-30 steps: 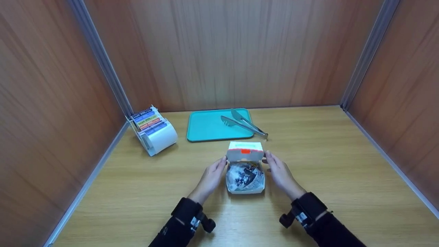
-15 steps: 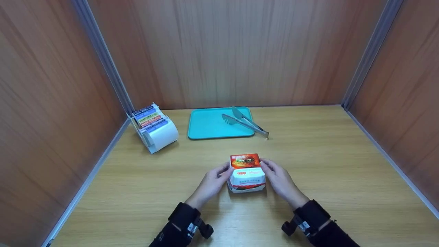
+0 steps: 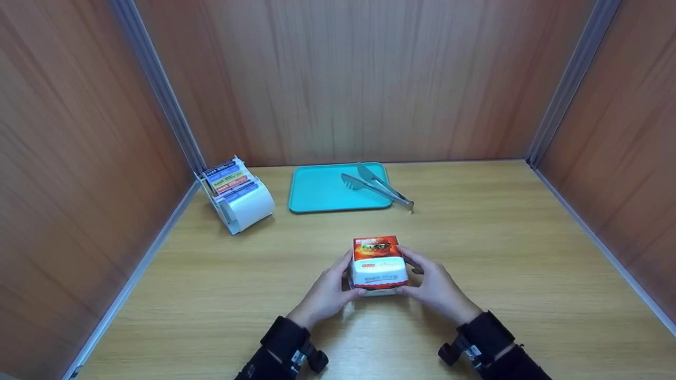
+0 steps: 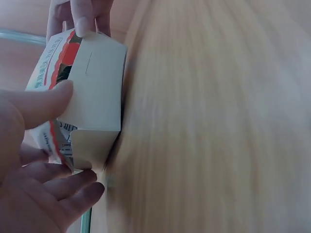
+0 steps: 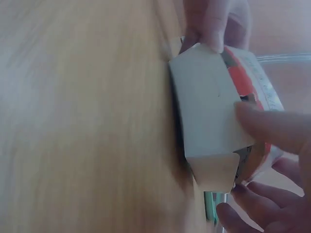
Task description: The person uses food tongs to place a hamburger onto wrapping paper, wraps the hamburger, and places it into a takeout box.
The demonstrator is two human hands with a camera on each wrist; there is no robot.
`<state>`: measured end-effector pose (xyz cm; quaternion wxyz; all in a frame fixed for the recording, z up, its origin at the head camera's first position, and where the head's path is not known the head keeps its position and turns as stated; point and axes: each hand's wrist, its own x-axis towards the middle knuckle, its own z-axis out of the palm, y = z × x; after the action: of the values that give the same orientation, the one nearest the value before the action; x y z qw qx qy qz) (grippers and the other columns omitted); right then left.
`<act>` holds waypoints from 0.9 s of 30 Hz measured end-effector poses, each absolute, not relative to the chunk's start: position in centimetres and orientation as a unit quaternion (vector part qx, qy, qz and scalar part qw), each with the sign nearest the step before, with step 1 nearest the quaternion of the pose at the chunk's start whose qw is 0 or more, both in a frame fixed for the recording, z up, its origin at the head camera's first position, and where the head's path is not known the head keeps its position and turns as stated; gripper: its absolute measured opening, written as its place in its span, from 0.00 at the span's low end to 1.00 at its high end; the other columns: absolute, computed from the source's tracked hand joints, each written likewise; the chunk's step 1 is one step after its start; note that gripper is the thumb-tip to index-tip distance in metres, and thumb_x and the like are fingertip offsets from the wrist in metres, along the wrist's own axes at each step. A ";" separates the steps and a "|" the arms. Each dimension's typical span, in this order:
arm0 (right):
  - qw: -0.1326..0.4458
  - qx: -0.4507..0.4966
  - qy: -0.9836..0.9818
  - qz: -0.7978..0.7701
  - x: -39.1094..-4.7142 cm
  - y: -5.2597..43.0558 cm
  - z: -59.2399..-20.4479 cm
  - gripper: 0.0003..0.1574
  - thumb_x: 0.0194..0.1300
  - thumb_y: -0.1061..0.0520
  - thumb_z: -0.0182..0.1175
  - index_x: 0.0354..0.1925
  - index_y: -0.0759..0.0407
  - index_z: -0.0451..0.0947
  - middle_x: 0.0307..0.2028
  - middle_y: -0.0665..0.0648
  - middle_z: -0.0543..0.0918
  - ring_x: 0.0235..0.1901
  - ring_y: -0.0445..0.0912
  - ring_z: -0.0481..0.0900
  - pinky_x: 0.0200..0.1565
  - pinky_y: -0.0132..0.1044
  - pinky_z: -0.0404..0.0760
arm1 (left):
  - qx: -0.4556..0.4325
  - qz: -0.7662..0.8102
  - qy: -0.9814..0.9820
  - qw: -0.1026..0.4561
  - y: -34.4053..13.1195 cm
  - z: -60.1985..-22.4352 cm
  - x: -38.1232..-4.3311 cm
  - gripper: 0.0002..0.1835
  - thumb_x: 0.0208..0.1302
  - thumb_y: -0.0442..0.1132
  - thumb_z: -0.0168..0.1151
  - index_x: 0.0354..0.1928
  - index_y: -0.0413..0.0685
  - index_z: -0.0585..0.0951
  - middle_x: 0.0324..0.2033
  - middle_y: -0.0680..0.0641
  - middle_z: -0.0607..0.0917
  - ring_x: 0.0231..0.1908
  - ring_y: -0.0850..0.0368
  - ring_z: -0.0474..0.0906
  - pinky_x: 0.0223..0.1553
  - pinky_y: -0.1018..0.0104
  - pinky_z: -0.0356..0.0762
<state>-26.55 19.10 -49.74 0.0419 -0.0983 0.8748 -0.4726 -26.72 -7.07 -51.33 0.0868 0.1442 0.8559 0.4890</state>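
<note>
A red and white burger box (image 3: 379, 266) with a burger picture on its lid sits on the table between both hands. Its lid is down over the base, though a narrow dark gap and a red tab show along the front in both wrist views. My left hand (image 3: 328, 294) holds the left side, thumb at the front left corner and fingers along the side. On the opposite side my right hand (image 3: 437, 291) holds the box likewise, its thumb on the front (image 5: 209, 107) edge. The wrapped item seen inside earlier is covered by the lid.
Behind the box lies a turquoise tray (image 3: 319, 190), with metal tongs (image 3: 377, 190) resting across its right side. A white label-roll dispenser (image 3: 237, 198) stands at the back left. Wood-patterned walls (image 3: 359, 79) enclose the table at the back and sides.
The box's lid, raised a second ago, has come down over the wrapped item. Both thumbs have since moved from the lid's sides to the front corners.
</note>
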 end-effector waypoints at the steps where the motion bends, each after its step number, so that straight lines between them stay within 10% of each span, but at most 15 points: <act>1: 0.038 -0.101 0.877 -0.468 -26.5 19.1 -49.8 0.58 0.57 0.67 0.80 0.81 0.48 0.66 0.76 0.59 0.72 0.73 0.60 0.73 0.69 0.56 0.76 | 0.145 0.488 0.858 0.076 -7.0 -51.3 -26.7 0.53 0.67 0.36 0.76 0.86 0.48 0.53 0.82 0.42 0.62 0.79 0.44 0.60 0.78 0.49 0.61; 11: -0.016 -0.117 0.891 -0.438 -26.4 18.8 -50.4 0.54 0.58 0.71 0.77 0.78 0.50 0.70 0.74 0.62 0.74 0.66 0.63 0.79 0.62 0.55 0.83 | 0.161 0.438 0.884 0.005 -6.6 -51.0 -26.4 0.52 0.63 0.32 0.78 0.84 0.50 0.60 0.76 0.43 0.74 0.68 0.49 0.78 0.68 0.54 0.76; 27: 0.018 -0.120 0.872 -0.475 -26.5 19.4 -50.1 0.52 0.60 0.65 0.78 0.78 0.54 0.70 0.75 0.63 0.72 0.73 0.60 0.72 0.64 0.51 0.82 | 0.166 0.404 0.899 -0.010 -6.2 -50.8 -26.3 0.50 0.61 0.33 0.80 0.82 0.52 0.65 0.74 0.44 0.76 0.68 0.51 0.77 0.67 0.57 0.78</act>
<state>-26.53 19.42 -50.06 0.0182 -0.1197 0.8718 -0.4746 -26.29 -6.24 -50.80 -0.0101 0.1662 0.8994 0.4042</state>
